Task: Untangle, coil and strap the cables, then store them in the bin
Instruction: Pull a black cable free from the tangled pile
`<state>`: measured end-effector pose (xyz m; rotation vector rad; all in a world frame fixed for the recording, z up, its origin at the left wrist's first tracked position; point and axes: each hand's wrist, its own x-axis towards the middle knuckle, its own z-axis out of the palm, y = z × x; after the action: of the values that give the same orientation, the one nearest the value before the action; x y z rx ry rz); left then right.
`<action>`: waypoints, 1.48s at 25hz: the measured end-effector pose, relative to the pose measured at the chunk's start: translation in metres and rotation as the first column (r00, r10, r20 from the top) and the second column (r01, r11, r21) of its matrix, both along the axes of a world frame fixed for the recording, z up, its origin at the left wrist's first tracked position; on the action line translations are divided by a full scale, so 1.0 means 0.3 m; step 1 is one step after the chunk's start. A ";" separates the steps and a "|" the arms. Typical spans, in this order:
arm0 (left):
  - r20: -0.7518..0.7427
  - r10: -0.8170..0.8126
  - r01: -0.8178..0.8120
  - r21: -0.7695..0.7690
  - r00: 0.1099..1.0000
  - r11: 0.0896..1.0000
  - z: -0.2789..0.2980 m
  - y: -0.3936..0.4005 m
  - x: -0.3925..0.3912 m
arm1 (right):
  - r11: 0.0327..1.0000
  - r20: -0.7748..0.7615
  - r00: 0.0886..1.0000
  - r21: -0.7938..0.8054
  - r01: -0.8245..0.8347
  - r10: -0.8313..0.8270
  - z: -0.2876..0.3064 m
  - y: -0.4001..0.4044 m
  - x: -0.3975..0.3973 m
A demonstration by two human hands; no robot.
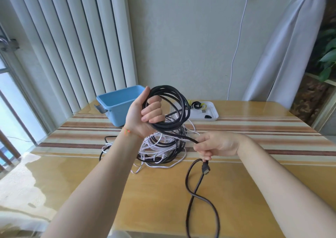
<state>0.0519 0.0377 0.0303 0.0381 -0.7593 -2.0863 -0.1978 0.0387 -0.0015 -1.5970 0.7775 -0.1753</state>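
While the left hand grips the black coil, the right hand pinches its loose tail, which trails down toward the worktop's near edge, so the right's closer to feed it.

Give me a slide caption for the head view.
Left hand grips the coiled black cable; right hand feeds its tail.

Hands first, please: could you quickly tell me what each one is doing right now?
Left hand: closed, gripping the coiled black cable.
Right hand: closed, gripping the same cable's loose run near its plug.
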 end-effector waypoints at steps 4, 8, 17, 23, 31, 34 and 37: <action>0.257 -0.168 0.194 -0.081 0.952 0.978 -0.003 0.009 0.047 | 0.992 -0.123 0.985 -0.007 0.123 -0.123 -0.006 -0.058 -0.070; 0.625 -0.135 0.218 -0.058 0.769 0.974 0.005 0.007 0.094 | 0.888 -0.359 0.812 -0.216 0.407 -0.460 0.019 -0.089 -0.167; 0.832 0.246 -0.262 -0.126 0.498 0.957 -0.022 0.025 -0.155 | 0.780 0.265 0.734 0.181 0.599 -0.625 0.163 -0.038 0.042; 0.668 0.497 -0.600 -0.094 0.553 0.794 -0.035 0.011 -0.233 | 0.763 0.180 0.858 -0.396 0.510 -0.480 0.189 0.115 0.223; 0.259 0.537 -0.587 0.188 0.803 0.787 -0.013 -0.024 -0.109 | 0.960 -0.098 0.983 -0.249 0.129 -0.158 0.121 0.114 0.172; 0.090 0.344 -0.353 0.111 0.935 0.929 -0.021 -0.001 -0.075 | 0.987 -0.096 0.995 -0.162 -0.006 -0.009 0.074 0.042 0.107; 0.080 0.104 -0.102 -0.024 0.991 0.994 -0.028 0.021 -0.070 | 0.979 -0.125 0.991 -0.201 0.022 -0.048 0.046 -0.018 0.050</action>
<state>0.0309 0.0439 0.0220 0.1492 -0.8104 -1.9886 -0.1828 0.0333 0.0123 -1.7987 0.9114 -0.1810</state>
